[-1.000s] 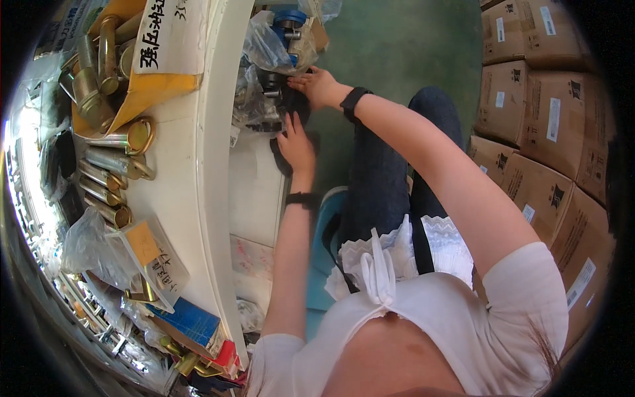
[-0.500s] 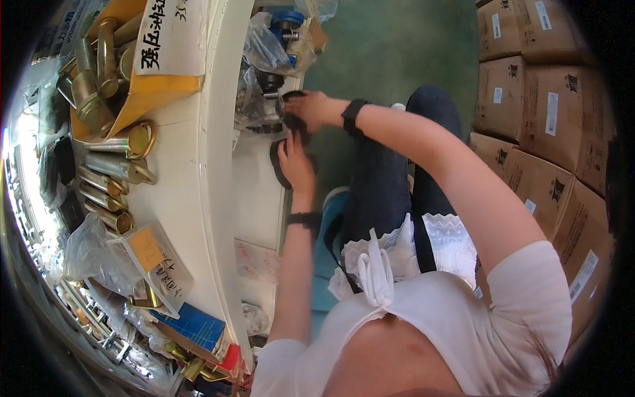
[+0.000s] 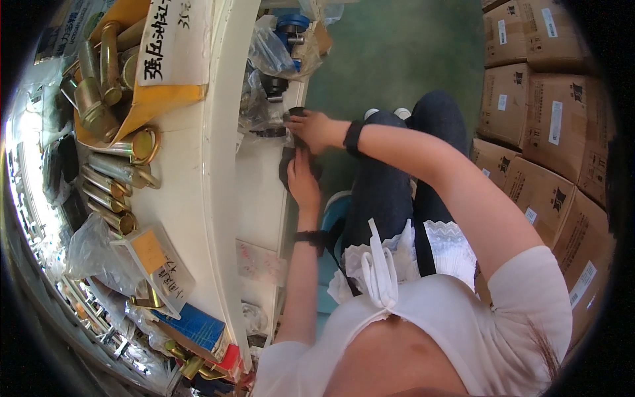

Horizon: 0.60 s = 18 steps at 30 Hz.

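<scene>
Left hand (image 3: 303,184), right hand (image 3: 319,132) lay on black parts (image 3: 285,171); couldn't tell if fingers (image 3: 301,165) gripped. Looked stiff; outer edges seemed best.

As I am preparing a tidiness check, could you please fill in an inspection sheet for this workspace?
Surface: white lower shelf beside the hands; white upper shelf to its left.
Job's things: black item at the lower shelf's edge, largely covered by the hands; exact kind cannot be told.
Clutter: metal tubes and a blue box on the upper shelf; clear plastic bag and a round blue part on the lower.
Hands: left hand and right hand close together, both at the black item.
Cables: nothing seen.
Surroundings: stacked cardboard boxes at right; green floor.
</scene>
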Motion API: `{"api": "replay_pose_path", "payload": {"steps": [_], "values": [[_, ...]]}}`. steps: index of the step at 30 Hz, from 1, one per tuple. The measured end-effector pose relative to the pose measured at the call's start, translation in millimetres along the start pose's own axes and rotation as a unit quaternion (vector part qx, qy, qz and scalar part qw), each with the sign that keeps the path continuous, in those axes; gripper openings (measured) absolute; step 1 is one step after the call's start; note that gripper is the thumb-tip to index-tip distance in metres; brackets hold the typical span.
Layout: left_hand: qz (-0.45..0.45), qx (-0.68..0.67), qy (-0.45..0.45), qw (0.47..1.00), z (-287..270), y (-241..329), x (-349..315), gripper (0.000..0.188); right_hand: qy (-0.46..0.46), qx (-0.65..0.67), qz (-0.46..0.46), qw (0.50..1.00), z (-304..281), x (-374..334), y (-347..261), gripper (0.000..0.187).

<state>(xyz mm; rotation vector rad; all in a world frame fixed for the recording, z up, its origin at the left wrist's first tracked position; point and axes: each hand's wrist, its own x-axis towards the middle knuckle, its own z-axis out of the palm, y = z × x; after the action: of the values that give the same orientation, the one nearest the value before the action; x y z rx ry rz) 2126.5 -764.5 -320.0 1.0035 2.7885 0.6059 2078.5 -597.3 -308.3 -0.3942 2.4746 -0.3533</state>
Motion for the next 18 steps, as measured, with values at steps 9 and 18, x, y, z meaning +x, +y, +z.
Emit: {"api": "replay_pose_path", "payload": {"steps": [9,18], "values": [[0.034,-0.029,0.024,0.999,19,26,73,0.055,0.025,-0.062,0.142,0.988,-38,0,78,0.066],[-0.05,-0.016,-0.01,0.999,-22,-8,-32,0.048,-0.004,-0.229,0.154,0.961,26,16,-58,0.052]]}}
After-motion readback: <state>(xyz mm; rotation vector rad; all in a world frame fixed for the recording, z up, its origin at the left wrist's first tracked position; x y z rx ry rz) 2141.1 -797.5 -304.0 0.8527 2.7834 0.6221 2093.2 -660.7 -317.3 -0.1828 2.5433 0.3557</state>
